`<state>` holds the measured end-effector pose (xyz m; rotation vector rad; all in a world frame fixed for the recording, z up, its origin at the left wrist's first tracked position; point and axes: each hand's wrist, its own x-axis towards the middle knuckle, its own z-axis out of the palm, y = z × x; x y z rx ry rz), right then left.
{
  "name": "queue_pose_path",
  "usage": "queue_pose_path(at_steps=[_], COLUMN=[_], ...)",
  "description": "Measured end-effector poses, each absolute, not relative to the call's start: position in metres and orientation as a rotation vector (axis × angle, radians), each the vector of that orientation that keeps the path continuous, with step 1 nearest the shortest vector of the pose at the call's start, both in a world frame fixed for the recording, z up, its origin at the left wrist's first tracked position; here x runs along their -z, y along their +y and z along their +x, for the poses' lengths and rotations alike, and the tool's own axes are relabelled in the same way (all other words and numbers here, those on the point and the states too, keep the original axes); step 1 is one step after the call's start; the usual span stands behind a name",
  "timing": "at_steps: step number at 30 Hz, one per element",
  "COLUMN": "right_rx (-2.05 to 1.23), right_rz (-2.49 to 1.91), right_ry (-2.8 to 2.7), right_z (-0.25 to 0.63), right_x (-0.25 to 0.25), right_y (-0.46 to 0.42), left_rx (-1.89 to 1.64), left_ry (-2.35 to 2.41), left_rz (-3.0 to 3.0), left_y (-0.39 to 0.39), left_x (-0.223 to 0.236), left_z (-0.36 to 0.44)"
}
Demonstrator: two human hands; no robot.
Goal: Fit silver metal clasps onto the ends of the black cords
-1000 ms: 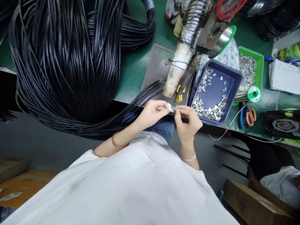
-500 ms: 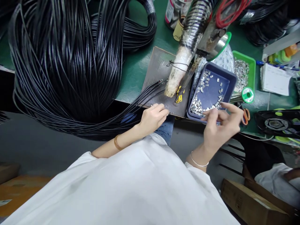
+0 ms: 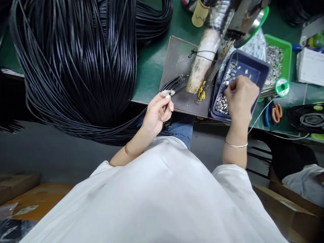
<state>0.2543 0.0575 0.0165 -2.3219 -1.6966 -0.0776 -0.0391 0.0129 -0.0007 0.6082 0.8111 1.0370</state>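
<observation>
Head camera catches the left hand [image 3: 155, 116] pinching a black cable [image 3: 165, 108] as the right hand [image 3: 241, 98], fingers curled, apparently picks among metal clips [image 3: 221, 104] in a blue bin [image 3: 264, 69], its grip hidden; lifting one calls for precise fingertips.

Left hand [image 3: 157, 113] raised, fingers curled inward — right hand [image 3: 242, 96] palm-down, wrist straight.
</observation>
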Motion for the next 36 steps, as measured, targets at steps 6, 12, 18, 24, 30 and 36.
queue_pose_path(at_steps=[6, 12, 18, 24, 30, 36], right_rx=[0.177, -0.255, -0.211, -0.087, -0.562, -0.64], right_rz=[-1.987, -1.56, -1.43, -1.457, -1.477, -1.469], right_ry=[-1.505, -1.234, -1.2, -1.459, -1.324, -1.336], right_z=[0.256, 0.208, 0.162, 0.148, 0.145, 0.149], right_x=[-0.008, -0.023, -0.02, -0.006, 0.001, 0.001], right_y=[0.022, -0.029, -0.042, -0.039, -0.038, -0.036], left_rx=[-0.953, -0.826, -0.869, -0.886, -0.938, -0.993], left_ry=[0.821, 0.665, 0.71, 0.756, 0.798, 0.781], left_rz=[0.707, 0.683, 0.636, 0.784, 0.996, 1.07], left_y=[0.023, 0.021, 0.025, 0.018, 0.01, 0.009], left_x=[0.001, 0.004, 0.007, 0.008, 0.004, 0.008], left_z=[-0.04, -0.017, -0.018, -0.007, 0.004, 0.004])
